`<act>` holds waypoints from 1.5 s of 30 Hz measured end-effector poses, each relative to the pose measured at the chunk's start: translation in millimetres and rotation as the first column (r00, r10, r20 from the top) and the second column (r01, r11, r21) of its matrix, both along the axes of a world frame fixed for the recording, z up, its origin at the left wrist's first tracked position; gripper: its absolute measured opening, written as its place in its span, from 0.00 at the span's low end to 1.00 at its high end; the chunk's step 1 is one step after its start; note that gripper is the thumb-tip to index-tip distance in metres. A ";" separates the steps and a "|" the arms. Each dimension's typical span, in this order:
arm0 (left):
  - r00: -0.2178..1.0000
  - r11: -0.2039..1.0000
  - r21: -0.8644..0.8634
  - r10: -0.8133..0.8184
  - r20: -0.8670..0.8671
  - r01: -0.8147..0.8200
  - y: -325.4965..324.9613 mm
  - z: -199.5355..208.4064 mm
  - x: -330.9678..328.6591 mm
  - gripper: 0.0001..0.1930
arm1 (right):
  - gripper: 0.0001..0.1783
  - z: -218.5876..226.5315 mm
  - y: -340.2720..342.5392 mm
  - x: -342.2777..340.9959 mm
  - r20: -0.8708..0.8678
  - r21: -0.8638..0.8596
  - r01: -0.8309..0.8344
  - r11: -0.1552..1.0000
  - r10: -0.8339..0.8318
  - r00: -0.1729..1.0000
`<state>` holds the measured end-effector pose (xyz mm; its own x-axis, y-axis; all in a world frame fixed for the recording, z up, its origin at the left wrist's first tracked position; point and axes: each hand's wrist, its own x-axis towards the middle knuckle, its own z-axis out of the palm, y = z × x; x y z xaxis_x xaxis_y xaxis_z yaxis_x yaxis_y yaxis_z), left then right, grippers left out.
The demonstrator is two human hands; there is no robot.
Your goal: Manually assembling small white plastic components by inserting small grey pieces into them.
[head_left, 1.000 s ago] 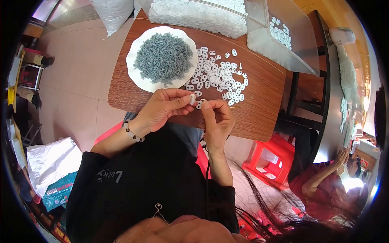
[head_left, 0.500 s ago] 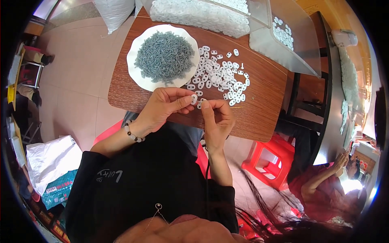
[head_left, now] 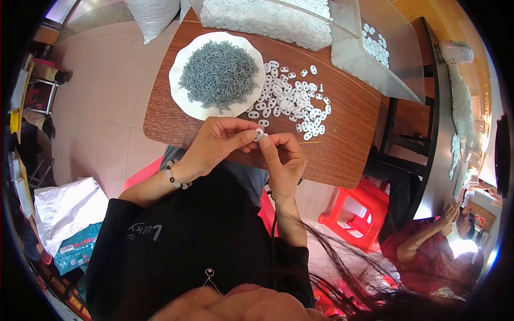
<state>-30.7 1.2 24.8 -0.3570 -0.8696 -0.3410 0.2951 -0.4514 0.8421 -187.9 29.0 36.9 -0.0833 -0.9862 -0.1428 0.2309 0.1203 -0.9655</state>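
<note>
My left hand [head_left: 218,143] is closed in a pinch on a small white oval plastic piece with two holes [head_left: 259,132]. The fingers of my right hand [head_left: 285,160] are pinched on a second white piece [head_left: 264,137], mostly covered by the thumb and pressed up against the first. Both hands meet above the table's near edge. Just beyond them lies a loose pile of similar white pieces [head_left: 286,96]. A scalloped white plate [head_left: 178,64] heaped with small grey-blue plastic parts [head_left: 219,74] stands to the left of the pile.
Clear bins of white pieces [head_left: 267,24] stand at the back of the brown wooden table [head_left: 348,128]. A thin yellow strip [head_left: 309,142] lies near my right hand. At right are a red stool [head_left: 356,214] and a person [head_left: 423,246] at a dark table [head_left: 428,176].
My right hand has moved left, bringing its white piece from beside the left hand's piece into contact with it. My left hand has barely moved.
</note>
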 end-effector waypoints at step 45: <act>0.986 0.986 0.034 -0.160 -0.049 0.161 19.8 20.2 0.6 0.12 | 0.24 -23.7 33.7 -8.1 -0.075 -0.295 0.016 0.955 -0.040 0.996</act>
